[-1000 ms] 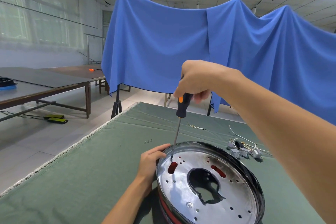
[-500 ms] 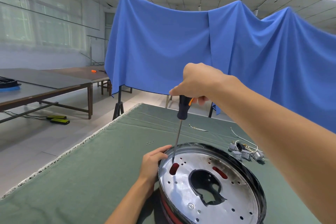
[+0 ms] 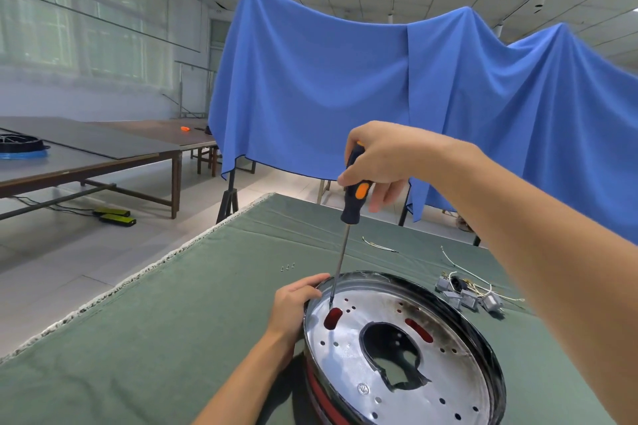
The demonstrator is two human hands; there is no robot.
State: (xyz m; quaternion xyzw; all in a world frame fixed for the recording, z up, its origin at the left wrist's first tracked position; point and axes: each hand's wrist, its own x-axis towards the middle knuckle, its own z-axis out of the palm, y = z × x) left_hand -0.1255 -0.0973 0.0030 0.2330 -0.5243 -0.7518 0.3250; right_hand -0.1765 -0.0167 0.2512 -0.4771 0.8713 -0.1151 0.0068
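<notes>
our green-covered table (image 3: 172,338) carries a round metal plate (image 3: 448,376) toward its near edge: shiny silver face, black rim, red band below, a ragged middle hole, two red slots, many small holes. our left hand (image 3: 293,304) grips its left rim, fingers curled on it. our right hand (image 3: 383,155) clamps its fingers on the screwdriver (image 3: 353,200), upright, tip in a hole by the left slot. since earlier we see the handle's orange patch has turned to face us; the tip stayed.
</notes>
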